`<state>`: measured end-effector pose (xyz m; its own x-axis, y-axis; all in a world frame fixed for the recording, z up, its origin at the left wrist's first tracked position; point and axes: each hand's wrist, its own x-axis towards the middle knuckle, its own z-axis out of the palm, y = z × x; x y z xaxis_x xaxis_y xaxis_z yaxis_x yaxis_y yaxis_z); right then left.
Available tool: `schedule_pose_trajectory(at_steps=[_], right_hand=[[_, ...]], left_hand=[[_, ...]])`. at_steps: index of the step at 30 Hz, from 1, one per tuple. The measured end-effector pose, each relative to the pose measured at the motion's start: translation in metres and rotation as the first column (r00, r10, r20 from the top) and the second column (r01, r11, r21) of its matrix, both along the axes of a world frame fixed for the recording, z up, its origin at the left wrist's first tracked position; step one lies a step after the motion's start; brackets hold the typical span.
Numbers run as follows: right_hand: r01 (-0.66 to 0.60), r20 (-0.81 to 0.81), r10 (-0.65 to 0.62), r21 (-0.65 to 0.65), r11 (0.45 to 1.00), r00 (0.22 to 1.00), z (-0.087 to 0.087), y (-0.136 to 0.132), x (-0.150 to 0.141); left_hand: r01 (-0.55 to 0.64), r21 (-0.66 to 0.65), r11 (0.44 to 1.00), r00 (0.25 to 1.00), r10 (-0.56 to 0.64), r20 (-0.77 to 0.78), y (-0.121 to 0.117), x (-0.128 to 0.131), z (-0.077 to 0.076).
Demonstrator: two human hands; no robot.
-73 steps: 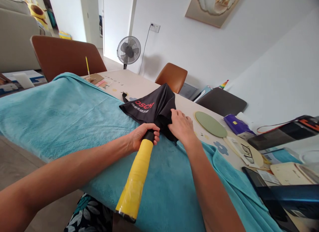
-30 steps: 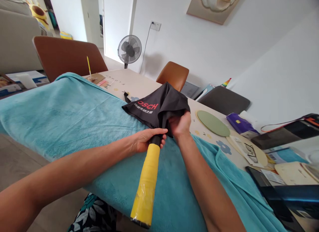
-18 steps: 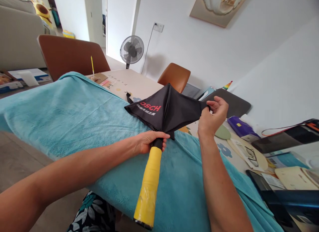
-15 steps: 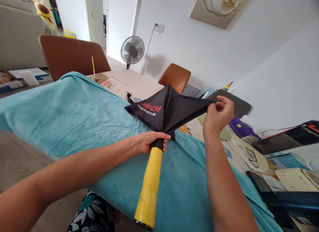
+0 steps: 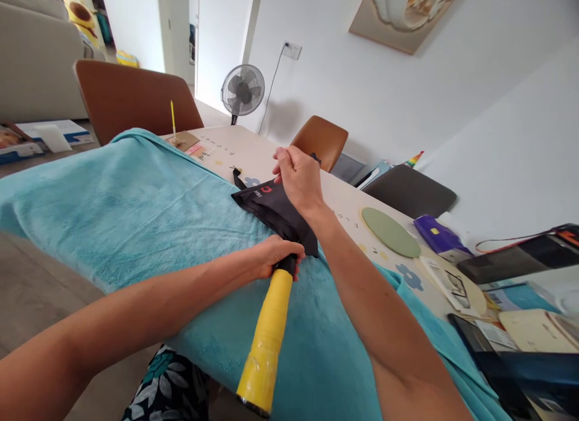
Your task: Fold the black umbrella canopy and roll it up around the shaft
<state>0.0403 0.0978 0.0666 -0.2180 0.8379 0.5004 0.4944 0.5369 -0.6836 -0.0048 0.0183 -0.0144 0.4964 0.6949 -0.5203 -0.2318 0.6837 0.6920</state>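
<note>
A black umbrella [image 5: 265, 204] with red and white print lies across the teal blanket, its canopy loosely gathered and its yellow handle [image 5: 266, 342] pointing towards me. My left hand [image 5: 283, 256] is closed around the black neck just above the yellow part. Over the canopy, my right hand [image 5: 298, 177] is closed on the black fabric, which it covers in part; its fingertips are partly hidden. A black strap [image 5: 237, 178] sticks out at the canopy's left side. The teal blanket [image 5: 181, 210] drapes over the near side of the table under both arms.
On the patterned table [image 5: 344, 198] lie a green oval mat [image 5: 391, 231], a purple packet [image 5: 436, 234] and glasses [image 5: 458, 288]. Brown chairs [image 5: 136, 98] and a dark chair [image 5: 411, 189] stand around it. A fan [image 5: 243, 90] is behind.
My right hand has swung left from the far right, bringing the stretched canopy panel across the umbrella. The print is now mostly covered. My left hand keeps its grip.
</note>
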Motion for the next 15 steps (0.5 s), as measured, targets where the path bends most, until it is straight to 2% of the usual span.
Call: schedule_pose_trajectory(at_steps=[4,6,8,10,11,13,14,15], right_hand=[[0.063,-0.121,-0.061,0.016,0.998,0.991,-0.002,-0.009,0.019],[0.135,-0.203,-0.134,-0.007,0.991,0.970,-0.003,-0.012,0.040],[0.209,-0.295,-0.214,-0.049,0.977,0.931,-0.004,-0.017,0.063],[0.262,-0.391,-0.277,-0.091,0.961,0.878,-0.004,-0.027,0.084],[0.257,-0.417,-0.291,-0.138,0.957,0.861,-0.005,-0.034,0.092],[0.138,-0.363,-0.271,-0.353,0.925,0.891,-0.008,-0.049,0.103],[0.055,-0.300,-0.230,-0.496,0.867,0.926,-0.011,-0.056,0.106],[-0.022,-0.237,-0.167,-0.632,0.774,0.957,-0.016,-0.063,0.106]], left_hand=[[0.011,-0.032,0.999,0.998,-0.009,0.062,0.004,-0.001,-0.001],[0.023,-0.084,0.996,0.983,-0.007,0.182,0.007,-0.004,0.001],[0.048,-0.140,0.989,0.923,0.010,0.385,0.010,-0.011,0.006],[0.054,-0.153,0.987,0.814,0.046,0.578,0.012,-0.019,0.011],[0.043,-0.146,0.988,0.764,0.061,0.642,0.013,-0.022,0.014],[0.026,-0.133,0.991,0.710,0.075,0.700,0.014,-0.026,0.016],[0.024,-0.131,0.991,0.710,0.075,0.701,0.013,-0.026,0.015],[0.032,-0.132,0.991,0.722,0.068,0.689,0.013,-0.025,0.014]])
